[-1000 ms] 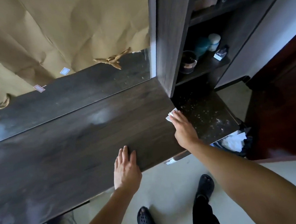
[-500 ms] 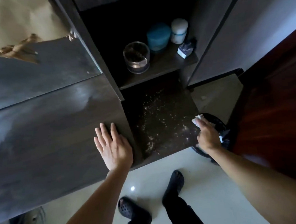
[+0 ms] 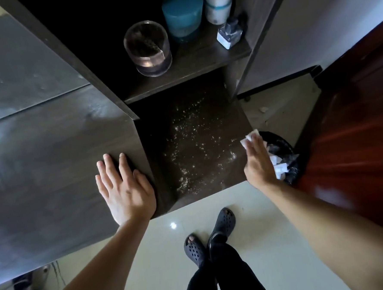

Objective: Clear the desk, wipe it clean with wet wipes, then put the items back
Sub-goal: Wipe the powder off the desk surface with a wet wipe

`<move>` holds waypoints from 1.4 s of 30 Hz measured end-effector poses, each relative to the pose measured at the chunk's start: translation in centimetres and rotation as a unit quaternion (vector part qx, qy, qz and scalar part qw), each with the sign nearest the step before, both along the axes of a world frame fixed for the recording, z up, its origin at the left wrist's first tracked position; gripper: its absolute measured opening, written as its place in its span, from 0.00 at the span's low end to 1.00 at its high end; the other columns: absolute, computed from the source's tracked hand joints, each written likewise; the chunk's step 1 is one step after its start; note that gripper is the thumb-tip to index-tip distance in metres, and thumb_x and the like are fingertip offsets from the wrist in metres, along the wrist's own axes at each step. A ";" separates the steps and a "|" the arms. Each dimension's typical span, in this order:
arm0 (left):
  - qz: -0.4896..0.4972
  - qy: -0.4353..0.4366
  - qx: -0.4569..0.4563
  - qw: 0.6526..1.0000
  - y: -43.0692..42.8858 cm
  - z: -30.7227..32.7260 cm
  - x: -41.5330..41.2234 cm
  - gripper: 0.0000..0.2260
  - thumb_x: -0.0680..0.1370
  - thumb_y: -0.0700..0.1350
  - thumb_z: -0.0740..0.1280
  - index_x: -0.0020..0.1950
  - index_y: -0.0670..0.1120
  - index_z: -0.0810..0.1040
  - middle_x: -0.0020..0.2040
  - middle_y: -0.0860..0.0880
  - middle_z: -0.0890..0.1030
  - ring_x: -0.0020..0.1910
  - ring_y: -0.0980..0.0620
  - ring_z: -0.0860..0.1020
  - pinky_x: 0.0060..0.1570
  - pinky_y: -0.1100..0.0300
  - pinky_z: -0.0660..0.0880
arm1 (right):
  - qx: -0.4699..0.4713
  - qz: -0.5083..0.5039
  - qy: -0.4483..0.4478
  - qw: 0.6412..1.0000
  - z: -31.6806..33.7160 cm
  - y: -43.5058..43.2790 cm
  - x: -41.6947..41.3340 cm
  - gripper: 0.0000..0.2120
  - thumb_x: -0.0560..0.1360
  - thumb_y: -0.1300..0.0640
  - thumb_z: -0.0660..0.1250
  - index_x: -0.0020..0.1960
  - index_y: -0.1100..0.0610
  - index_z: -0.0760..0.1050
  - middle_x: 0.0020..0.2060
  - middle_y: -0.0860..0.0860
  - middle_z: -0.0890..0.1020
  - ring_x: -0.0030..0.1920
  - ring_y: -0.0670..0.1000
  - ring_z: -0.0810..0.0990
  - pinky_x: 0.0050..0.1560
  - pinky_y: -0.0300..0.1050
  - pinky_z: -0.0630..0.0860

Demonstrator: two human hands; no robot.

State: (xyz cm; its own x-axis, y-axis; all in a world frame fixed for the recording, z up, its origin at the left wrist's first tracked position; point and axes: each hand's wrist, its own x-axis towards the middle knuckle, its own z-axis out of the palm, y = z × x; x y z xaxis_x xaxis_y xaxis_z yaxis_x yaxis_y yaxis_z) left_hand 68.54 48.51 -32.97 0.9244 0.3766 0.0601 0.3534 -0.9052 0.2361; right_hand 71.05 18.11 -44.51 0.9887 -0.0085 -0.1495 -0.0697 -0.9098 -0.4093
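Dark wood-grain desk top (image 3: 52, 164): bare across the left of the view, with faint hazy smears. I judge it cleared, with wiping under way.
Left hand (image 3: 126, 189): palm down on the desk's right front corner. Fingers are straight and a little spread, holding nothing. It reads as a brace while the body leans right.
Lower panel (image 3: 229, 111): a darker surface set below the desk top, under the shelf. It is not yet clean.
Pale specks (image 3: 186, 145): powder and crumbs scattered down the middle of the panel, thicker toward its front edge.
Shelf (image 3: 192, 62): carries a glass jar (image 3: 147, 49), a teal tub (image 3: 182, 13), a white jar (image 3: 219, 4) and a small clear bottle (image 3: 228, 35). They are probably parked here, out of the wiping path.
Right hand (image 3: 260, 163): the arm reaches forward to the panel's right edge. Palm down, fingers straight and close together, pressing the wipe flat. The thumb is hidden, so I cannot tell if it pinches.
Wet wipe (image 3: 249, 138): white. One corner shows past the fingertips, the rest is under the hand.
Waste bin (image 3: 283, 161): black liner with crumpled white wipes inside. It stands on the floor just beside the panel edge, partly under the hand, which suits sweeping specks over the edge.
Far right: a red-brown door (image 3: 353, 135).
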 end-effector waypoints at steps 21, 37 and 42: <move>-0.011 0.012 -0.007 1.000 0.1 0.2 -0.1 0.25 0.77 0.48 0.51 0.73 0.40 0.64 0.75 0.37 0.58 0.75 0.37 0.53 0.74 0.42 0.50 | 0.070 0.266 0.014 0.961 1.2 5.5 -9.1 0.34 0.69 0.74 0.46 0.73 0.60 0.62 0.75 0.54 0.58 0.76 0.49 0.52 0.73 0.45 0.59; -0.010 0.025 0.011 1.000 0.0 0.5 0.7 0.35 0.75 0.65 0.53 0.73 0.41 0.64 0.76 0.37 0.57 0.76 0.40 0.51 0.75 0.46 0.48 | 0.006 0.272 -0.046 0.961 -0.3 0.9 3.5 0.20 0.78 0.65 0.55 0.70 0.65 0.67 0.71 0.60 0.65 0.73 0.57 0.61 0.70 0.56 0.64; -0.003 0.034 0.023 0.999 0.0 0.3 1.0 0.36 0.74 0.66 0.55 0.74 0.42 0.63 0.76 0.38 0.57 0.77 0.41 0.51 0.75 0.46 0.48 | -0.024 0.167 -0.017 0.986 -0.4 1.4 12.0 0.22 0.79 0.64 0.56 0.72 0.66 0.61 0.74 0.61 0.59 0.75 0.61 0.54 0.73 0.56 0.57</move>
